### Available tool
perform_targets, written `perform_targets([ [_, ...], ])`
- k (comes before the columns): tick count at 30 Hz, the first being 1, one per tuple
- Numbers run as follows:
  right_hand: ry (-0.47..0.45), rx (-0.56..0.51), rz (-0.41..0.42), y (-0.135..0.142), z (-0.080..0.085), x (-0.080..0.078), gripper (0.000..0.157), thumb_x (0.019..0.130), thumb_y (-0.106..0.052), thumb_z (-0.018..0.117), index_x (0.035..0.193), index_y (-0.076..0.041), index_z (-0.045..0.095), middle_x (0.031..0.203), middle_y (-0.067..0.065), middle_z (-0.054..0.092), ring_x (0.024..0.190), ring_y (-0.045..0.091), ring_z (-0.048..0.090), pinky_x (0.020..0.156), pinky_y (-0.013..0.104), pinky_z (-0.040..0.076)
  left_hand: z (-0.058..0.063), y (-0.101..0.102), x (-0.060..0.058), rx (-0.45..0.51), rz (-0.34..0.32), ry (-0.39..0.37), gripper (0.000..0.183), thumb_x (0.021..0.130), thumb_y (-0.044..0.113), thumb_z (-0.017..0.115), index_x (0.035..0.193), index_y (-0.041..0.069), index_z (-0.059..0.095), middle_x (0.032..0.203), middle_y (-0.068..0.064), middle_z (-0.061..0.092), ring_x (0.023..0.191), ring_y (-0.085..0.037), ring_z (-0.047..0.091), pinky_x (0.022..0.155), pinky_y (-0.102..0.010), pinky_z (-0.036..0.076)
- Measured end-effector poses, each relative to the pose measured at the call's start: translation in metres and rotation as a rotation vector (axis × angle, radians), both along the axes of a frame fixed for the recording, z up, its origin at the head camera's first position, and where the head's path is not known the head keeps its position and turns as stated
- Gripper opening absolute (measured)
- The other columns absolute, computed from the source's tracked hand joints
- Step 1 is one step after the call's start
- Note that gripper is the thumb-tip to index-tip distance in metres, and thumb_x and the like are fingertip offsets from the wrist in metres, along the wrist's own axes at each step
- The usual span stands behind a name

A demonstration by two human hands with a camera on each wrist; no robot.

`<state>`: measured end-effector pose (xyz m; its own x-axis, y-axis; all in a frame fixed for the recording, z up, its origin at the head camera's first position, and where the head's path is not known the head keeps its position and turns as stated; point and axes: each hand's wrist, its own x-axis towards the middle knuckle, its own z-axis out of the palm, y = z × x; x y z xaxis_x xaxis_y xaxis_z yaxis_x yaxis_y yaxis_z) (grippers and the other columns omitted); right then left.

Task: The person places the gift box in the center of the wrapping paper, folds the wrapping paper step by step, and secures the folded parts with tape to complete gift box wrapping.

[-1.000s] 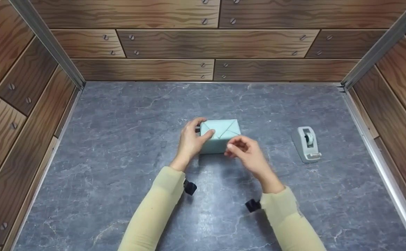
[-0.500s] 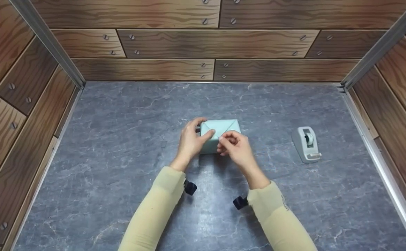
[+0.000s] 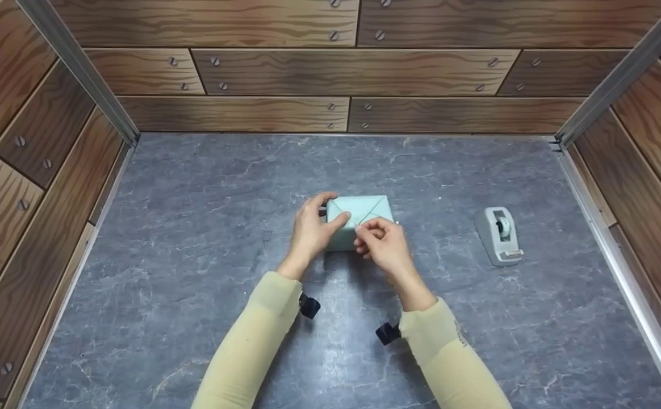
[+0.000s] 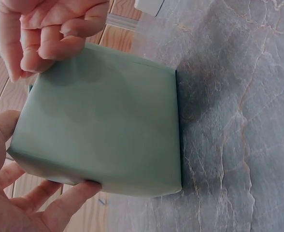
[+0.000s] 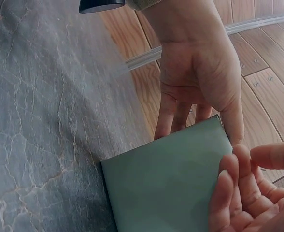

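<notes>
A small box wrapped in pale mint-green paper [image 3: 360,204] stands on the grey tabletop, crossing fold lines on its top. My left hand [image 3: 309,227] grips it from the left, thumb on the top face and fingers round the far left side. In the left wrist view the box's smooth side [image 4: 103,116] faces the camera. My right hand [image 3: 384,244] is at the near top edge, thumb and index fingertips close together by the tip of the folded flap. Beside my left thumb, its curled fingers [image 5: 224,193] show in the right wrist view. Whether they pinch anything thin cannot be made out.
A grey tape dispenser [image 3: 501,236] with a roll of clear tape stands to the right on the marbled tabletop [image 3: 205,227]. Wood-patterned panels [image 3: 342,71] with metal edging enclose the back and both sides.
My right hand has moved left from the box's near right corner to the middle of its near top edge, then stayed nearly still. The left hand and the box have not moved.
</notes>
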<state>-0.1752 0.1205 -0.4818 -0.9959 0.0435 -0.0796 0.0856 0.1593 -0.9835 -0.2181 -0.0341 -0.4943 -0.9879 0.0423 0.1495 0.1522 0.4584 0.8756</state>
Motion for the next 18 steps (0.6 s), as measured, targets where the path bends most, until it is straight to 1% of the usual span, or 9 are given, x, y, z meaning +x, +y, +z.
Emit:
perform_targets([
  [2, -0.002, 0.016, -0.024, -0.0009, -0.0002, 0.0001, 0.015, 0.087, -0.016, 0.062, 0.085, -0.001, 0.062, 0.068, 0.014, 0.063, 0.062, 0.034, 0.061, 0.057, 0.049, 0.050, 0.0000, 0.0000, 0.0000, 0.005, 0.002, -0.003, 0.043, 0.079, 0.035, 0.070, 0.117, 0.018, 0.058, 0.113, -0.003, 0.055, 0.098, -0.020, 0.056, 0.082, -0.039, 0.047],
  [4, -0.003, 0.027, -0.051, -0.0020, -0.0004, 0.0001, 0.016, 0.087, -0.017, 0.063, 0.083, -0.002, 0.062, 0.067, 0.014, 0.063, 0.060, 0.030, 0.060, 0.054, 0.045, 0.050, 0.0000, 0.0001, -0.0001, 0.011, 0.004, -0.004, 0.043, 0.079, 0.034, 0.070, 0.117, 0.018, 0.058, 0.113, -0.004, 0.055, 0.098, -0.021, 0.056, 0.082, -0.041, 0.047],
  [6, -0.004, 0.033, -0.075, -0.0034, -0.0004, 0.0001, 0.017, 0.086, -0.018, 0.063, 0.081, -0.002, 0.063, 0.066, 0.013, 0.063, 0.060, 0.032, 0.060, 0.051, 0.040, 0.050, -0.0002, 0.0000, -0.0001, 0.017, 0.005, -0.006, 0.043, 0.079, 0.034, 0.070, 0.117, 0.018, 0.058, 0.113, -0.004, 0.054, 0.097, -0.021, 0.057, 0.082, -0.043, 0.047],
  [9, 0.006, 0.041, -0.108, -0.0056, -0.0005, -0.0002, 0.019, 0.085, -0.020, 0.064, 0.079, -0.003, 0.063, 0.063, 0.012, 0.063, 0.058, 0.031, 0.060, 0.047, 0.031, 0.047, -0.0003, -0.0001, -0.0002, 0.025, 0.004, -0.010, 0.043, 0.079, 0.034, 0.070, 0.117, 0.018, 0.058, 0.113, -0.003, 0.054, 0.097, -0.021, 0.056, 0.082, -0.043, 0.047],
  [11, 0.017, 0.033, -0.125, -0.0069, -0.0012, -0.0008, 0.019, 0.085, -0.019, 0.064, 0.077, -0.003, 0.063, 0.062, 0.011, 0.063, 0.057, 0.029, 0.060, 0.048, 0.029, 0.047, -0.0005, -0.0002, -0.0002, 0.028, 0.000, -0.012, 0.043, 0.079, 0.035, 0.070, 0.117, 0.018, 0.058, 0.113, -0.003, 0.054, 0.098, -0.021, 0.056, 0.082, -0.044, 0.047],
  [13, 0.033, 0.030, -0.142, -0.0080, -0.0024, -0.0014, 0.019, 0.085, -0.018, 0.065, 0.074, -0.003, 0.063, 0.061, 0.011, 0.063, 0.053, 0.023, 0.059, 0.050, 0.033, 0.049, -0.0006, 0.0000, -0.0002, 0.029, -0.003, -0.010, 0.044, 0.079, 0.035, 0.070, 0.117, 0.018, 0.058, 0.114, -0.003, 0.054, 0.098, -0.021, 0.056, 0.083, -0.044, 0.046],
  [15, 0.046, 0.024, -0.154, -0.0089, -0.0032, -0.0019, 0.019, 0.084, -0.016, 0.065, 0.072, -0.002, 0.063, 0.060, 0.011, 0.062, 0.051, 0.023, 0.059, 0.054, 0.041, 0.051, -0.0006, 0.0001, -0.0001, 0.030, -0.005, -0.006, 0.044, 0.079, 0.034, 0.070, 0.117, 0.017, 0.058, 0.113, -0.004, 0.054, 0.098, -0.022, 0.056, 0.083, -0.044, 0.046],
  [18, 0.057, 0.033, -0.163, -0.0095, -0.0034, -0.0021, 0.019, 0.083, -0.015, 0.065, 0.071, 0.000, 0.064, 0.058, 0.011, 0.062, 0.049, 0.023, 0.058, 0.060, 0.053, 0.049, -0.0005, 0.0000, 0.0002, 0.032, -0.003, -0.004, 0.044, 0.079, 0.033, 0.071, 0.117, 0.016, 0.058, 0.112, -0.004, 0.055, 0.098, -0.022, 0.056, 0.083, -0.044, 0.046],
])
